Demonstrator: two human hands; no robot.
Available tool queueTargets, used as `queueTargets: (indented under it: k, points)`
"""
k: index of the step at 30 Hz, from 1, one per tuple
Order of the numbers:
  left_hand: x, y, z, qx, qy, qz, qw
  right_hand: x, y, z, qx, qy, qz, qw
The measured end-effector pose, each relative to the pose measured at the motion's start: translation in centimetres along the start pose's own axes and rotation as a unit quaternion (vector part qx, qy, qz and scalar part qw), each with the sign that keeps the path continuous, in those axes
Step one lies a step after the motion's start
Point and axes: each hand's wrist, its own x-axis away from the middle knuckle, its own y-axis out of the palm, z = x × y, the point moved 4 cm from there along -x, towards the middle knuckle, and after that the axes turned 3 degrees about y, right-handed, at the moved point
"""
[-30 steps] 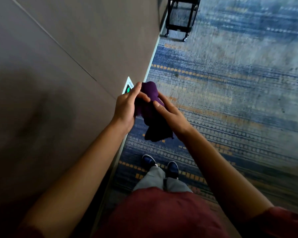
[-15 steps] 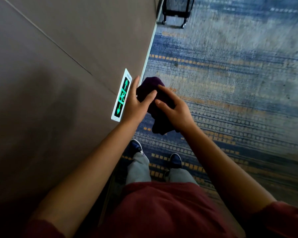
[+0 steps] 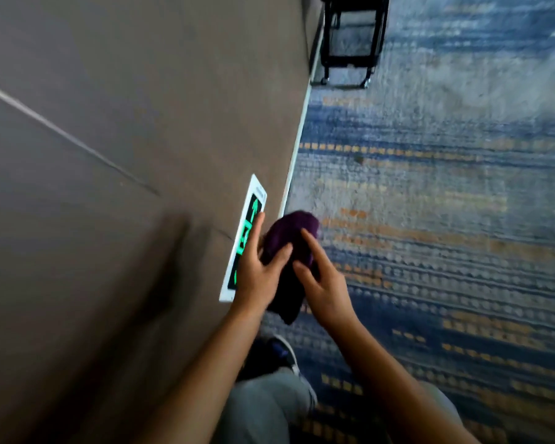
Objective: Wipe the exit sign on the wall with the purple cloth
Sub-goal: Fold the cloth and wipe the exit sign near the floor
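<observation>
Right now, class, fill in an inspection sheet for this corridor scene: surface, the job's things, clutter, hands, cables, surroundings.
Surface: brown panelled wall, a thin seam across it.
Job's things: white-framed rectangular exit sign with green arrows low on the wall, partly hidden by the left hand; bunched purple cloth, not seen touching the sign.
Clutter: nothing seen.
Hands: left hand and right hand both hold the cloth.
Cables: nothing seen.
Surroundings: blue and orange patterned carpet; black wheeled cart further along.
</observation>
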Motion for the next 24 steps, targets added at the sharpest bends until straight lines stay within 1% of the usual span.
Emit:
queueTargets:
  k: [2,6,12,15,18,21,24]
  points:
    - [-2.1,0.5,-3.5,0.003,0.017,0.030,0.999,-2.6,1.5,3.1,0.009,-0.018,-0.004,1.000]
    - [-5.3,2.2,-10.0,-0.039,0.075,0.096,0.992,-8.6,4.8,8.0,0.028,-0.069,-0.028,0.997]
    - [-9.7,2.7,-17.3,-0.078,0.146,0.122,0.979,-14.7,9.4,14.7,0.026,-0.167,-0.041,0.985]
    - [-10.1,1.7,-19.0,-0.096,0.192,0.145,0.966,-16.1,11.1,16.5,0.017,-0.219,-0.059,0.974]
    - [-9.7,0.8,-19.7,-0.107,0.220,0.161,0.956,-16.5,11.8,17.0,-0.004,-0.250,-0.071,0.966]
    - [-9.0,0.1,-19.4,-0.107,0.229,0.179,0.951,-16.3,12.1,16.4,0.019,-0.288,-0.056,0.956]
    - [-8.3,-0.2,-19.1,-0.090,0.228,0.192,0.950,-16.1,11.8,16.0,0.062,-0.329,-0.010,0.942]
